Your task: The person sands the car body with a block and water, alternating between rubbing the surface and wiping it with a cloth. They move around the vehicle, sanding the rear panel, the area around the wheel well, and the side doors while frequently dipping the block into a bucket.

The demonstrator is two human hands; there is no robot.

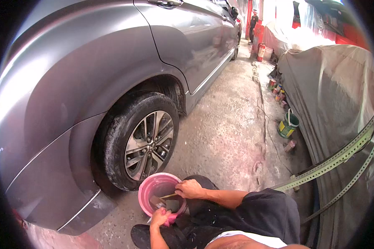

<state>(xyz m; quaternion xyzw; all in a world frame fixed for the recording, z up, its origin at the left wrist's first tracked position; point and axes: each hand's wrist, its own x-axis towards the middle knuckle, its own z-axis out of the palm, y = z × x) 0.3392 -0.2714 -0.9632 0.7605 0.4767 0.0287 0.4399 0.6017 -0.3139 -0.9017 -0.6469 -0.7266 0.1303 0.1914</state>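
Note:
A pink bucket (143,195) stands on the floor between my knees, beside the rear wheel (150,145) of a grey car (83,83). My left hand (161,216) is at the near rim, closed on a pink cloth (170,220). Just above it, inside the bucket's opening, is a greyish flat piece (157,202); whether my left hand touches it is unclear. My right hand (189,189) is at the right rim, its fingers pinched on a thin yellowish strip (169,195) that reaches into the bucket. The bottom of the bucket is partly hidden.
On the right, a green pail (288,124) and several cans (272,84) stand beside a grey cover (328,83). A perforated metal strip (340,157) crosses the lower right. A cable runs along the floor. Farther back are a fire extinguisher (261,52) and a standing person (254,25).

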